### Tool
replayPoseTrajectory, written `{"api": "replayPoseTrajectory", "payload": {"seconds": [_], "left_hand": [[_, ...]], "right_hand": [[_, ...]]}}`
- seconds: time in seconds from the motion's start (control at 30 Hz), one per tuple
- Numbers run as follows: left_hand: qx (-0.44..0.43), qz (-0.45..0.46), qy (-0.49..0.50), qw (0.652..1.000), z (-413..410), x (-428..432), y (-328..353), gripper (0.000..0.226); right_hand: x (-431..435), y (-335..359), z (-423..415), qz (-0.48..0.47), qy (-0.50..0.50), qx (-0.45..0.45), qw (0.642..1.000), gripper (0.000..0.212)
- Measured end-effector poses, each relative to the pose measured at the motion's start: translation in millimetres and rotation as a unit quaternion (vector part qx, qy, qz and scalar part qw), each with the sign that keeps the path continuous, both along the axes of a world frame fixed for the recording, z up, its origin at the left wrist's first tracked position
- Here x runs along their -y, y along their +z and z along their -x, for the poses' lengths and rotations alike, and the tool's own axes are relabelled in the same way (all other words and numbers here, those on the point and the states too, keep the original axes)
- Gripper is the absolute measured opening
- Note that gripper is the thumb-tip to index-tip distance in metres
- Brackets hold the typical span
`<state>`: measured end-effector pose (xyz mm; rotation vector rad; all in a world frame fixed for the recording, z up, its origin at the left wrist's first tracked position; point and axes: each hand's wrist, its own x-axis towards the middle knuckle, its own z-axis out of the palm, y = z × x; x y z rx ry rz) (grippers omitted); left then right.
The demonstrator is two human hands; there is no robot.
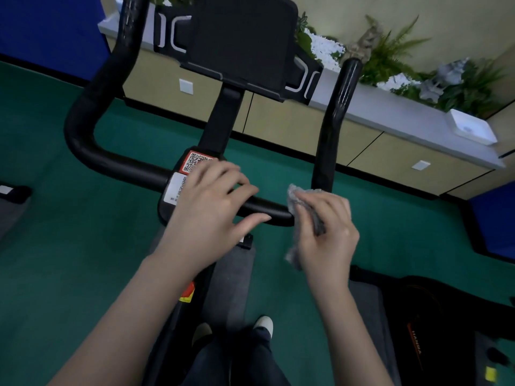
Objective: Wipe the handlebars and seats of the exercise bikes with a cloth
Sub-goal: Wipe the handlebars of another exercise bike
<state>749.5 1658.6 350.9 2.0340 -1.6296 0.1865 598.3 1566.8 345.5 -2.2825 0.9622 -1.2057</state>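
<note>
A green floor (83,246) bears a grey mat (234,274) and the exercise bike (220,118).

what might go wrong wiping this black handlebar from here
The crumpled grey cloth is bunched in the right hand, so only a small patch may touch the black tubular handlebar. The left hand lies over the bar's middle, so that stretch could be skipped. Rubbing may also lift the white label beside it.
</note>
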Motion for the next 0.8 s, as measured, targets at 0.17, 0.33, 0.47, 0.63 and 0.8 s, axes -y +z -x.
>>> {"api": "replayPoseTrajectory", "payload": {"seconds": [0.17, 0.33, 0.47, 0.63, 0.8], "left_hand": [[-0.017, -0.03, -0.014, 0.999, 29.7, 19.9, -3.3, 0.049], [-0.042, -0.027, 0.004, 0.999, 40.8, 25.9, -11.2, 0.043], [-0.066, 0.004, 0.011, 0.998, 41.2, 27.8, -15.3, 0.039], [-0.095, 0.021, 0.021, 0.995, 42.7, 29.2, -14.2, 0.041], [-0.126, 0.025, 0.035, 0.991, 43.2, 28.9, -13.5, 0.038]], "right_hand": [[33.9, 14.7, 5.3, -0.023, -0.042, -0.014, 0.999, 0.016], [22.7, 10.4, 10.7, 0.004, 0.043, -0.055, 0.998, 0.014], [45.5, 24.4, 10.2, 0.013, 0.055, -0.114, 0.992, 0.015], [69.5, 50.0, -8.4, -0.007, 0.121, -0.26, 0.958, 0.015], [80.1, 69.2, -29.7, -0.074, 0.254, -0.454, 0.851, 0.011]]}}
